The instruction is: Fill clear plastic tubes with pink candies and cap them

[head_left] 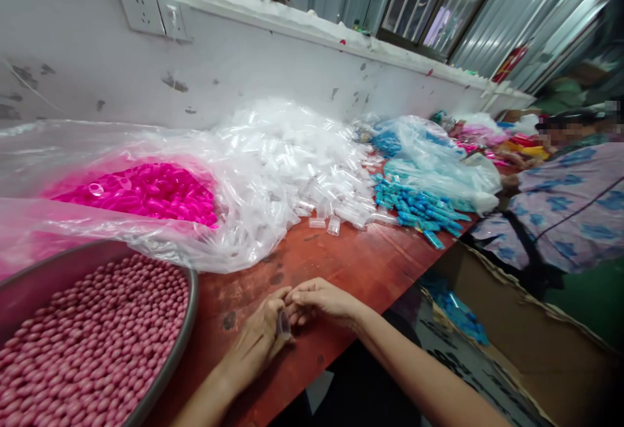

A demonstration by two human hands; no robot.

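Note:
Over the front of the red-brown table (322, 258), my two hands meet with their fingertips close together. My left hand (260, 336) is closed around a small clear tube (283, 323), its open end showing between the fingers. My right hand (319, 300) has its fingers curled and pinched beside the tube; anything between them is hidden. To the left, a grey-rimmed basin (192, 297) holds many small pink oval balls (107, 329). Behind it lie bright pink plastic pieces (146, 193) in a clear bag. A pile of clear tubes (312, 160) spreads behind my hands.
Blue filled pieces (419, 209) and a bluish plastic bag (439, 167) lie at the table's right. A person in a flowered top (570, 199) sits beyond. Below the table edge, a cardboard box (511, 323) holds blue pieces. A wall socket (141, 12) is at the back.

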